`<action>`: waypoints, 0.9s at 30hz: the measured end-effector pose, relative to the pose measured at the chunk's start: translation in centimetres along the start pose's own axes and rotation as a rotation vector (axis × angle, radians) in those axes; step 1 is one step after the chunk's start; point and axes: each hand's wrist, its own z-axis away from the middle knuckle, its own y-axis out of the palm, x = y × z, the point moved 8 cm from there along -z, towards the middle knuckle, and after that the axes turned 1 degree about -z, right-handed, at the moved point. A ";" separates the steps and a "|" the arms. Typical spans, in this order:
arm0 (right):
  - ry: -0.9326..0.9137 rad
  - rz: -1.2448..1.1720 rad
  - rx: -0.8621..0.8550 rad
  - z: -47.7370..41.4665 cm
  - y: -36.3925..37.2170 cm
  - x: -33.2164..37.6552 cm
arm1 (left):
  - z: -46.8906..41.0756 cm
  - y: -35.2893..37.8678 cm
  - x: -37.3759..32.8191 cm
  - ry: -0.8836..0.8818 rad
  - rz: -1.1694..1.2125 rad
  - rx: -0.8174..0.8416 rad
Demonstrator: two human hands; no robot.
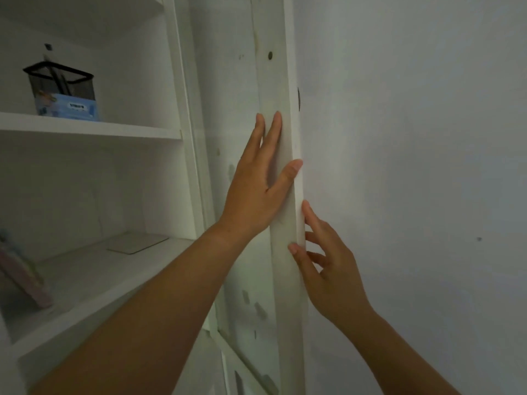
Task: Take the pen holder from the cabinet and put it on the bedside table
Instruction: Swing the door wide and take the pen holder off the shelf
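A black mesh pen holder (61, 89) with pens and a blue box inside stands on the upper shelf (114, 129) of the white cabinet, at the far left. The cabinet door (278, 81) stands open, seen edge-on in the middle. My left hand (258, 178) lies flat on the door's inner face with its thumb hooked over the edge. My right hand (325, 258) touches the door's edge lower down, thumb on the front and fingers behind it. Both hands are well right of the pen holder.
On the lower shelf (94, 277) lie a flat pale mat (137, 242) and a pink and blue item (20, 269) leaning at the left. A plain white wall (413, 138) fills the right side. Small hinges or fittings show on the door's inner face.
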 end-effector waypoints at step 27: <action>0.020 0.360 -0.178 -1.1 -4.8 -11.2 | -3.1 11.5 5.7 0.234 -0.228 0.032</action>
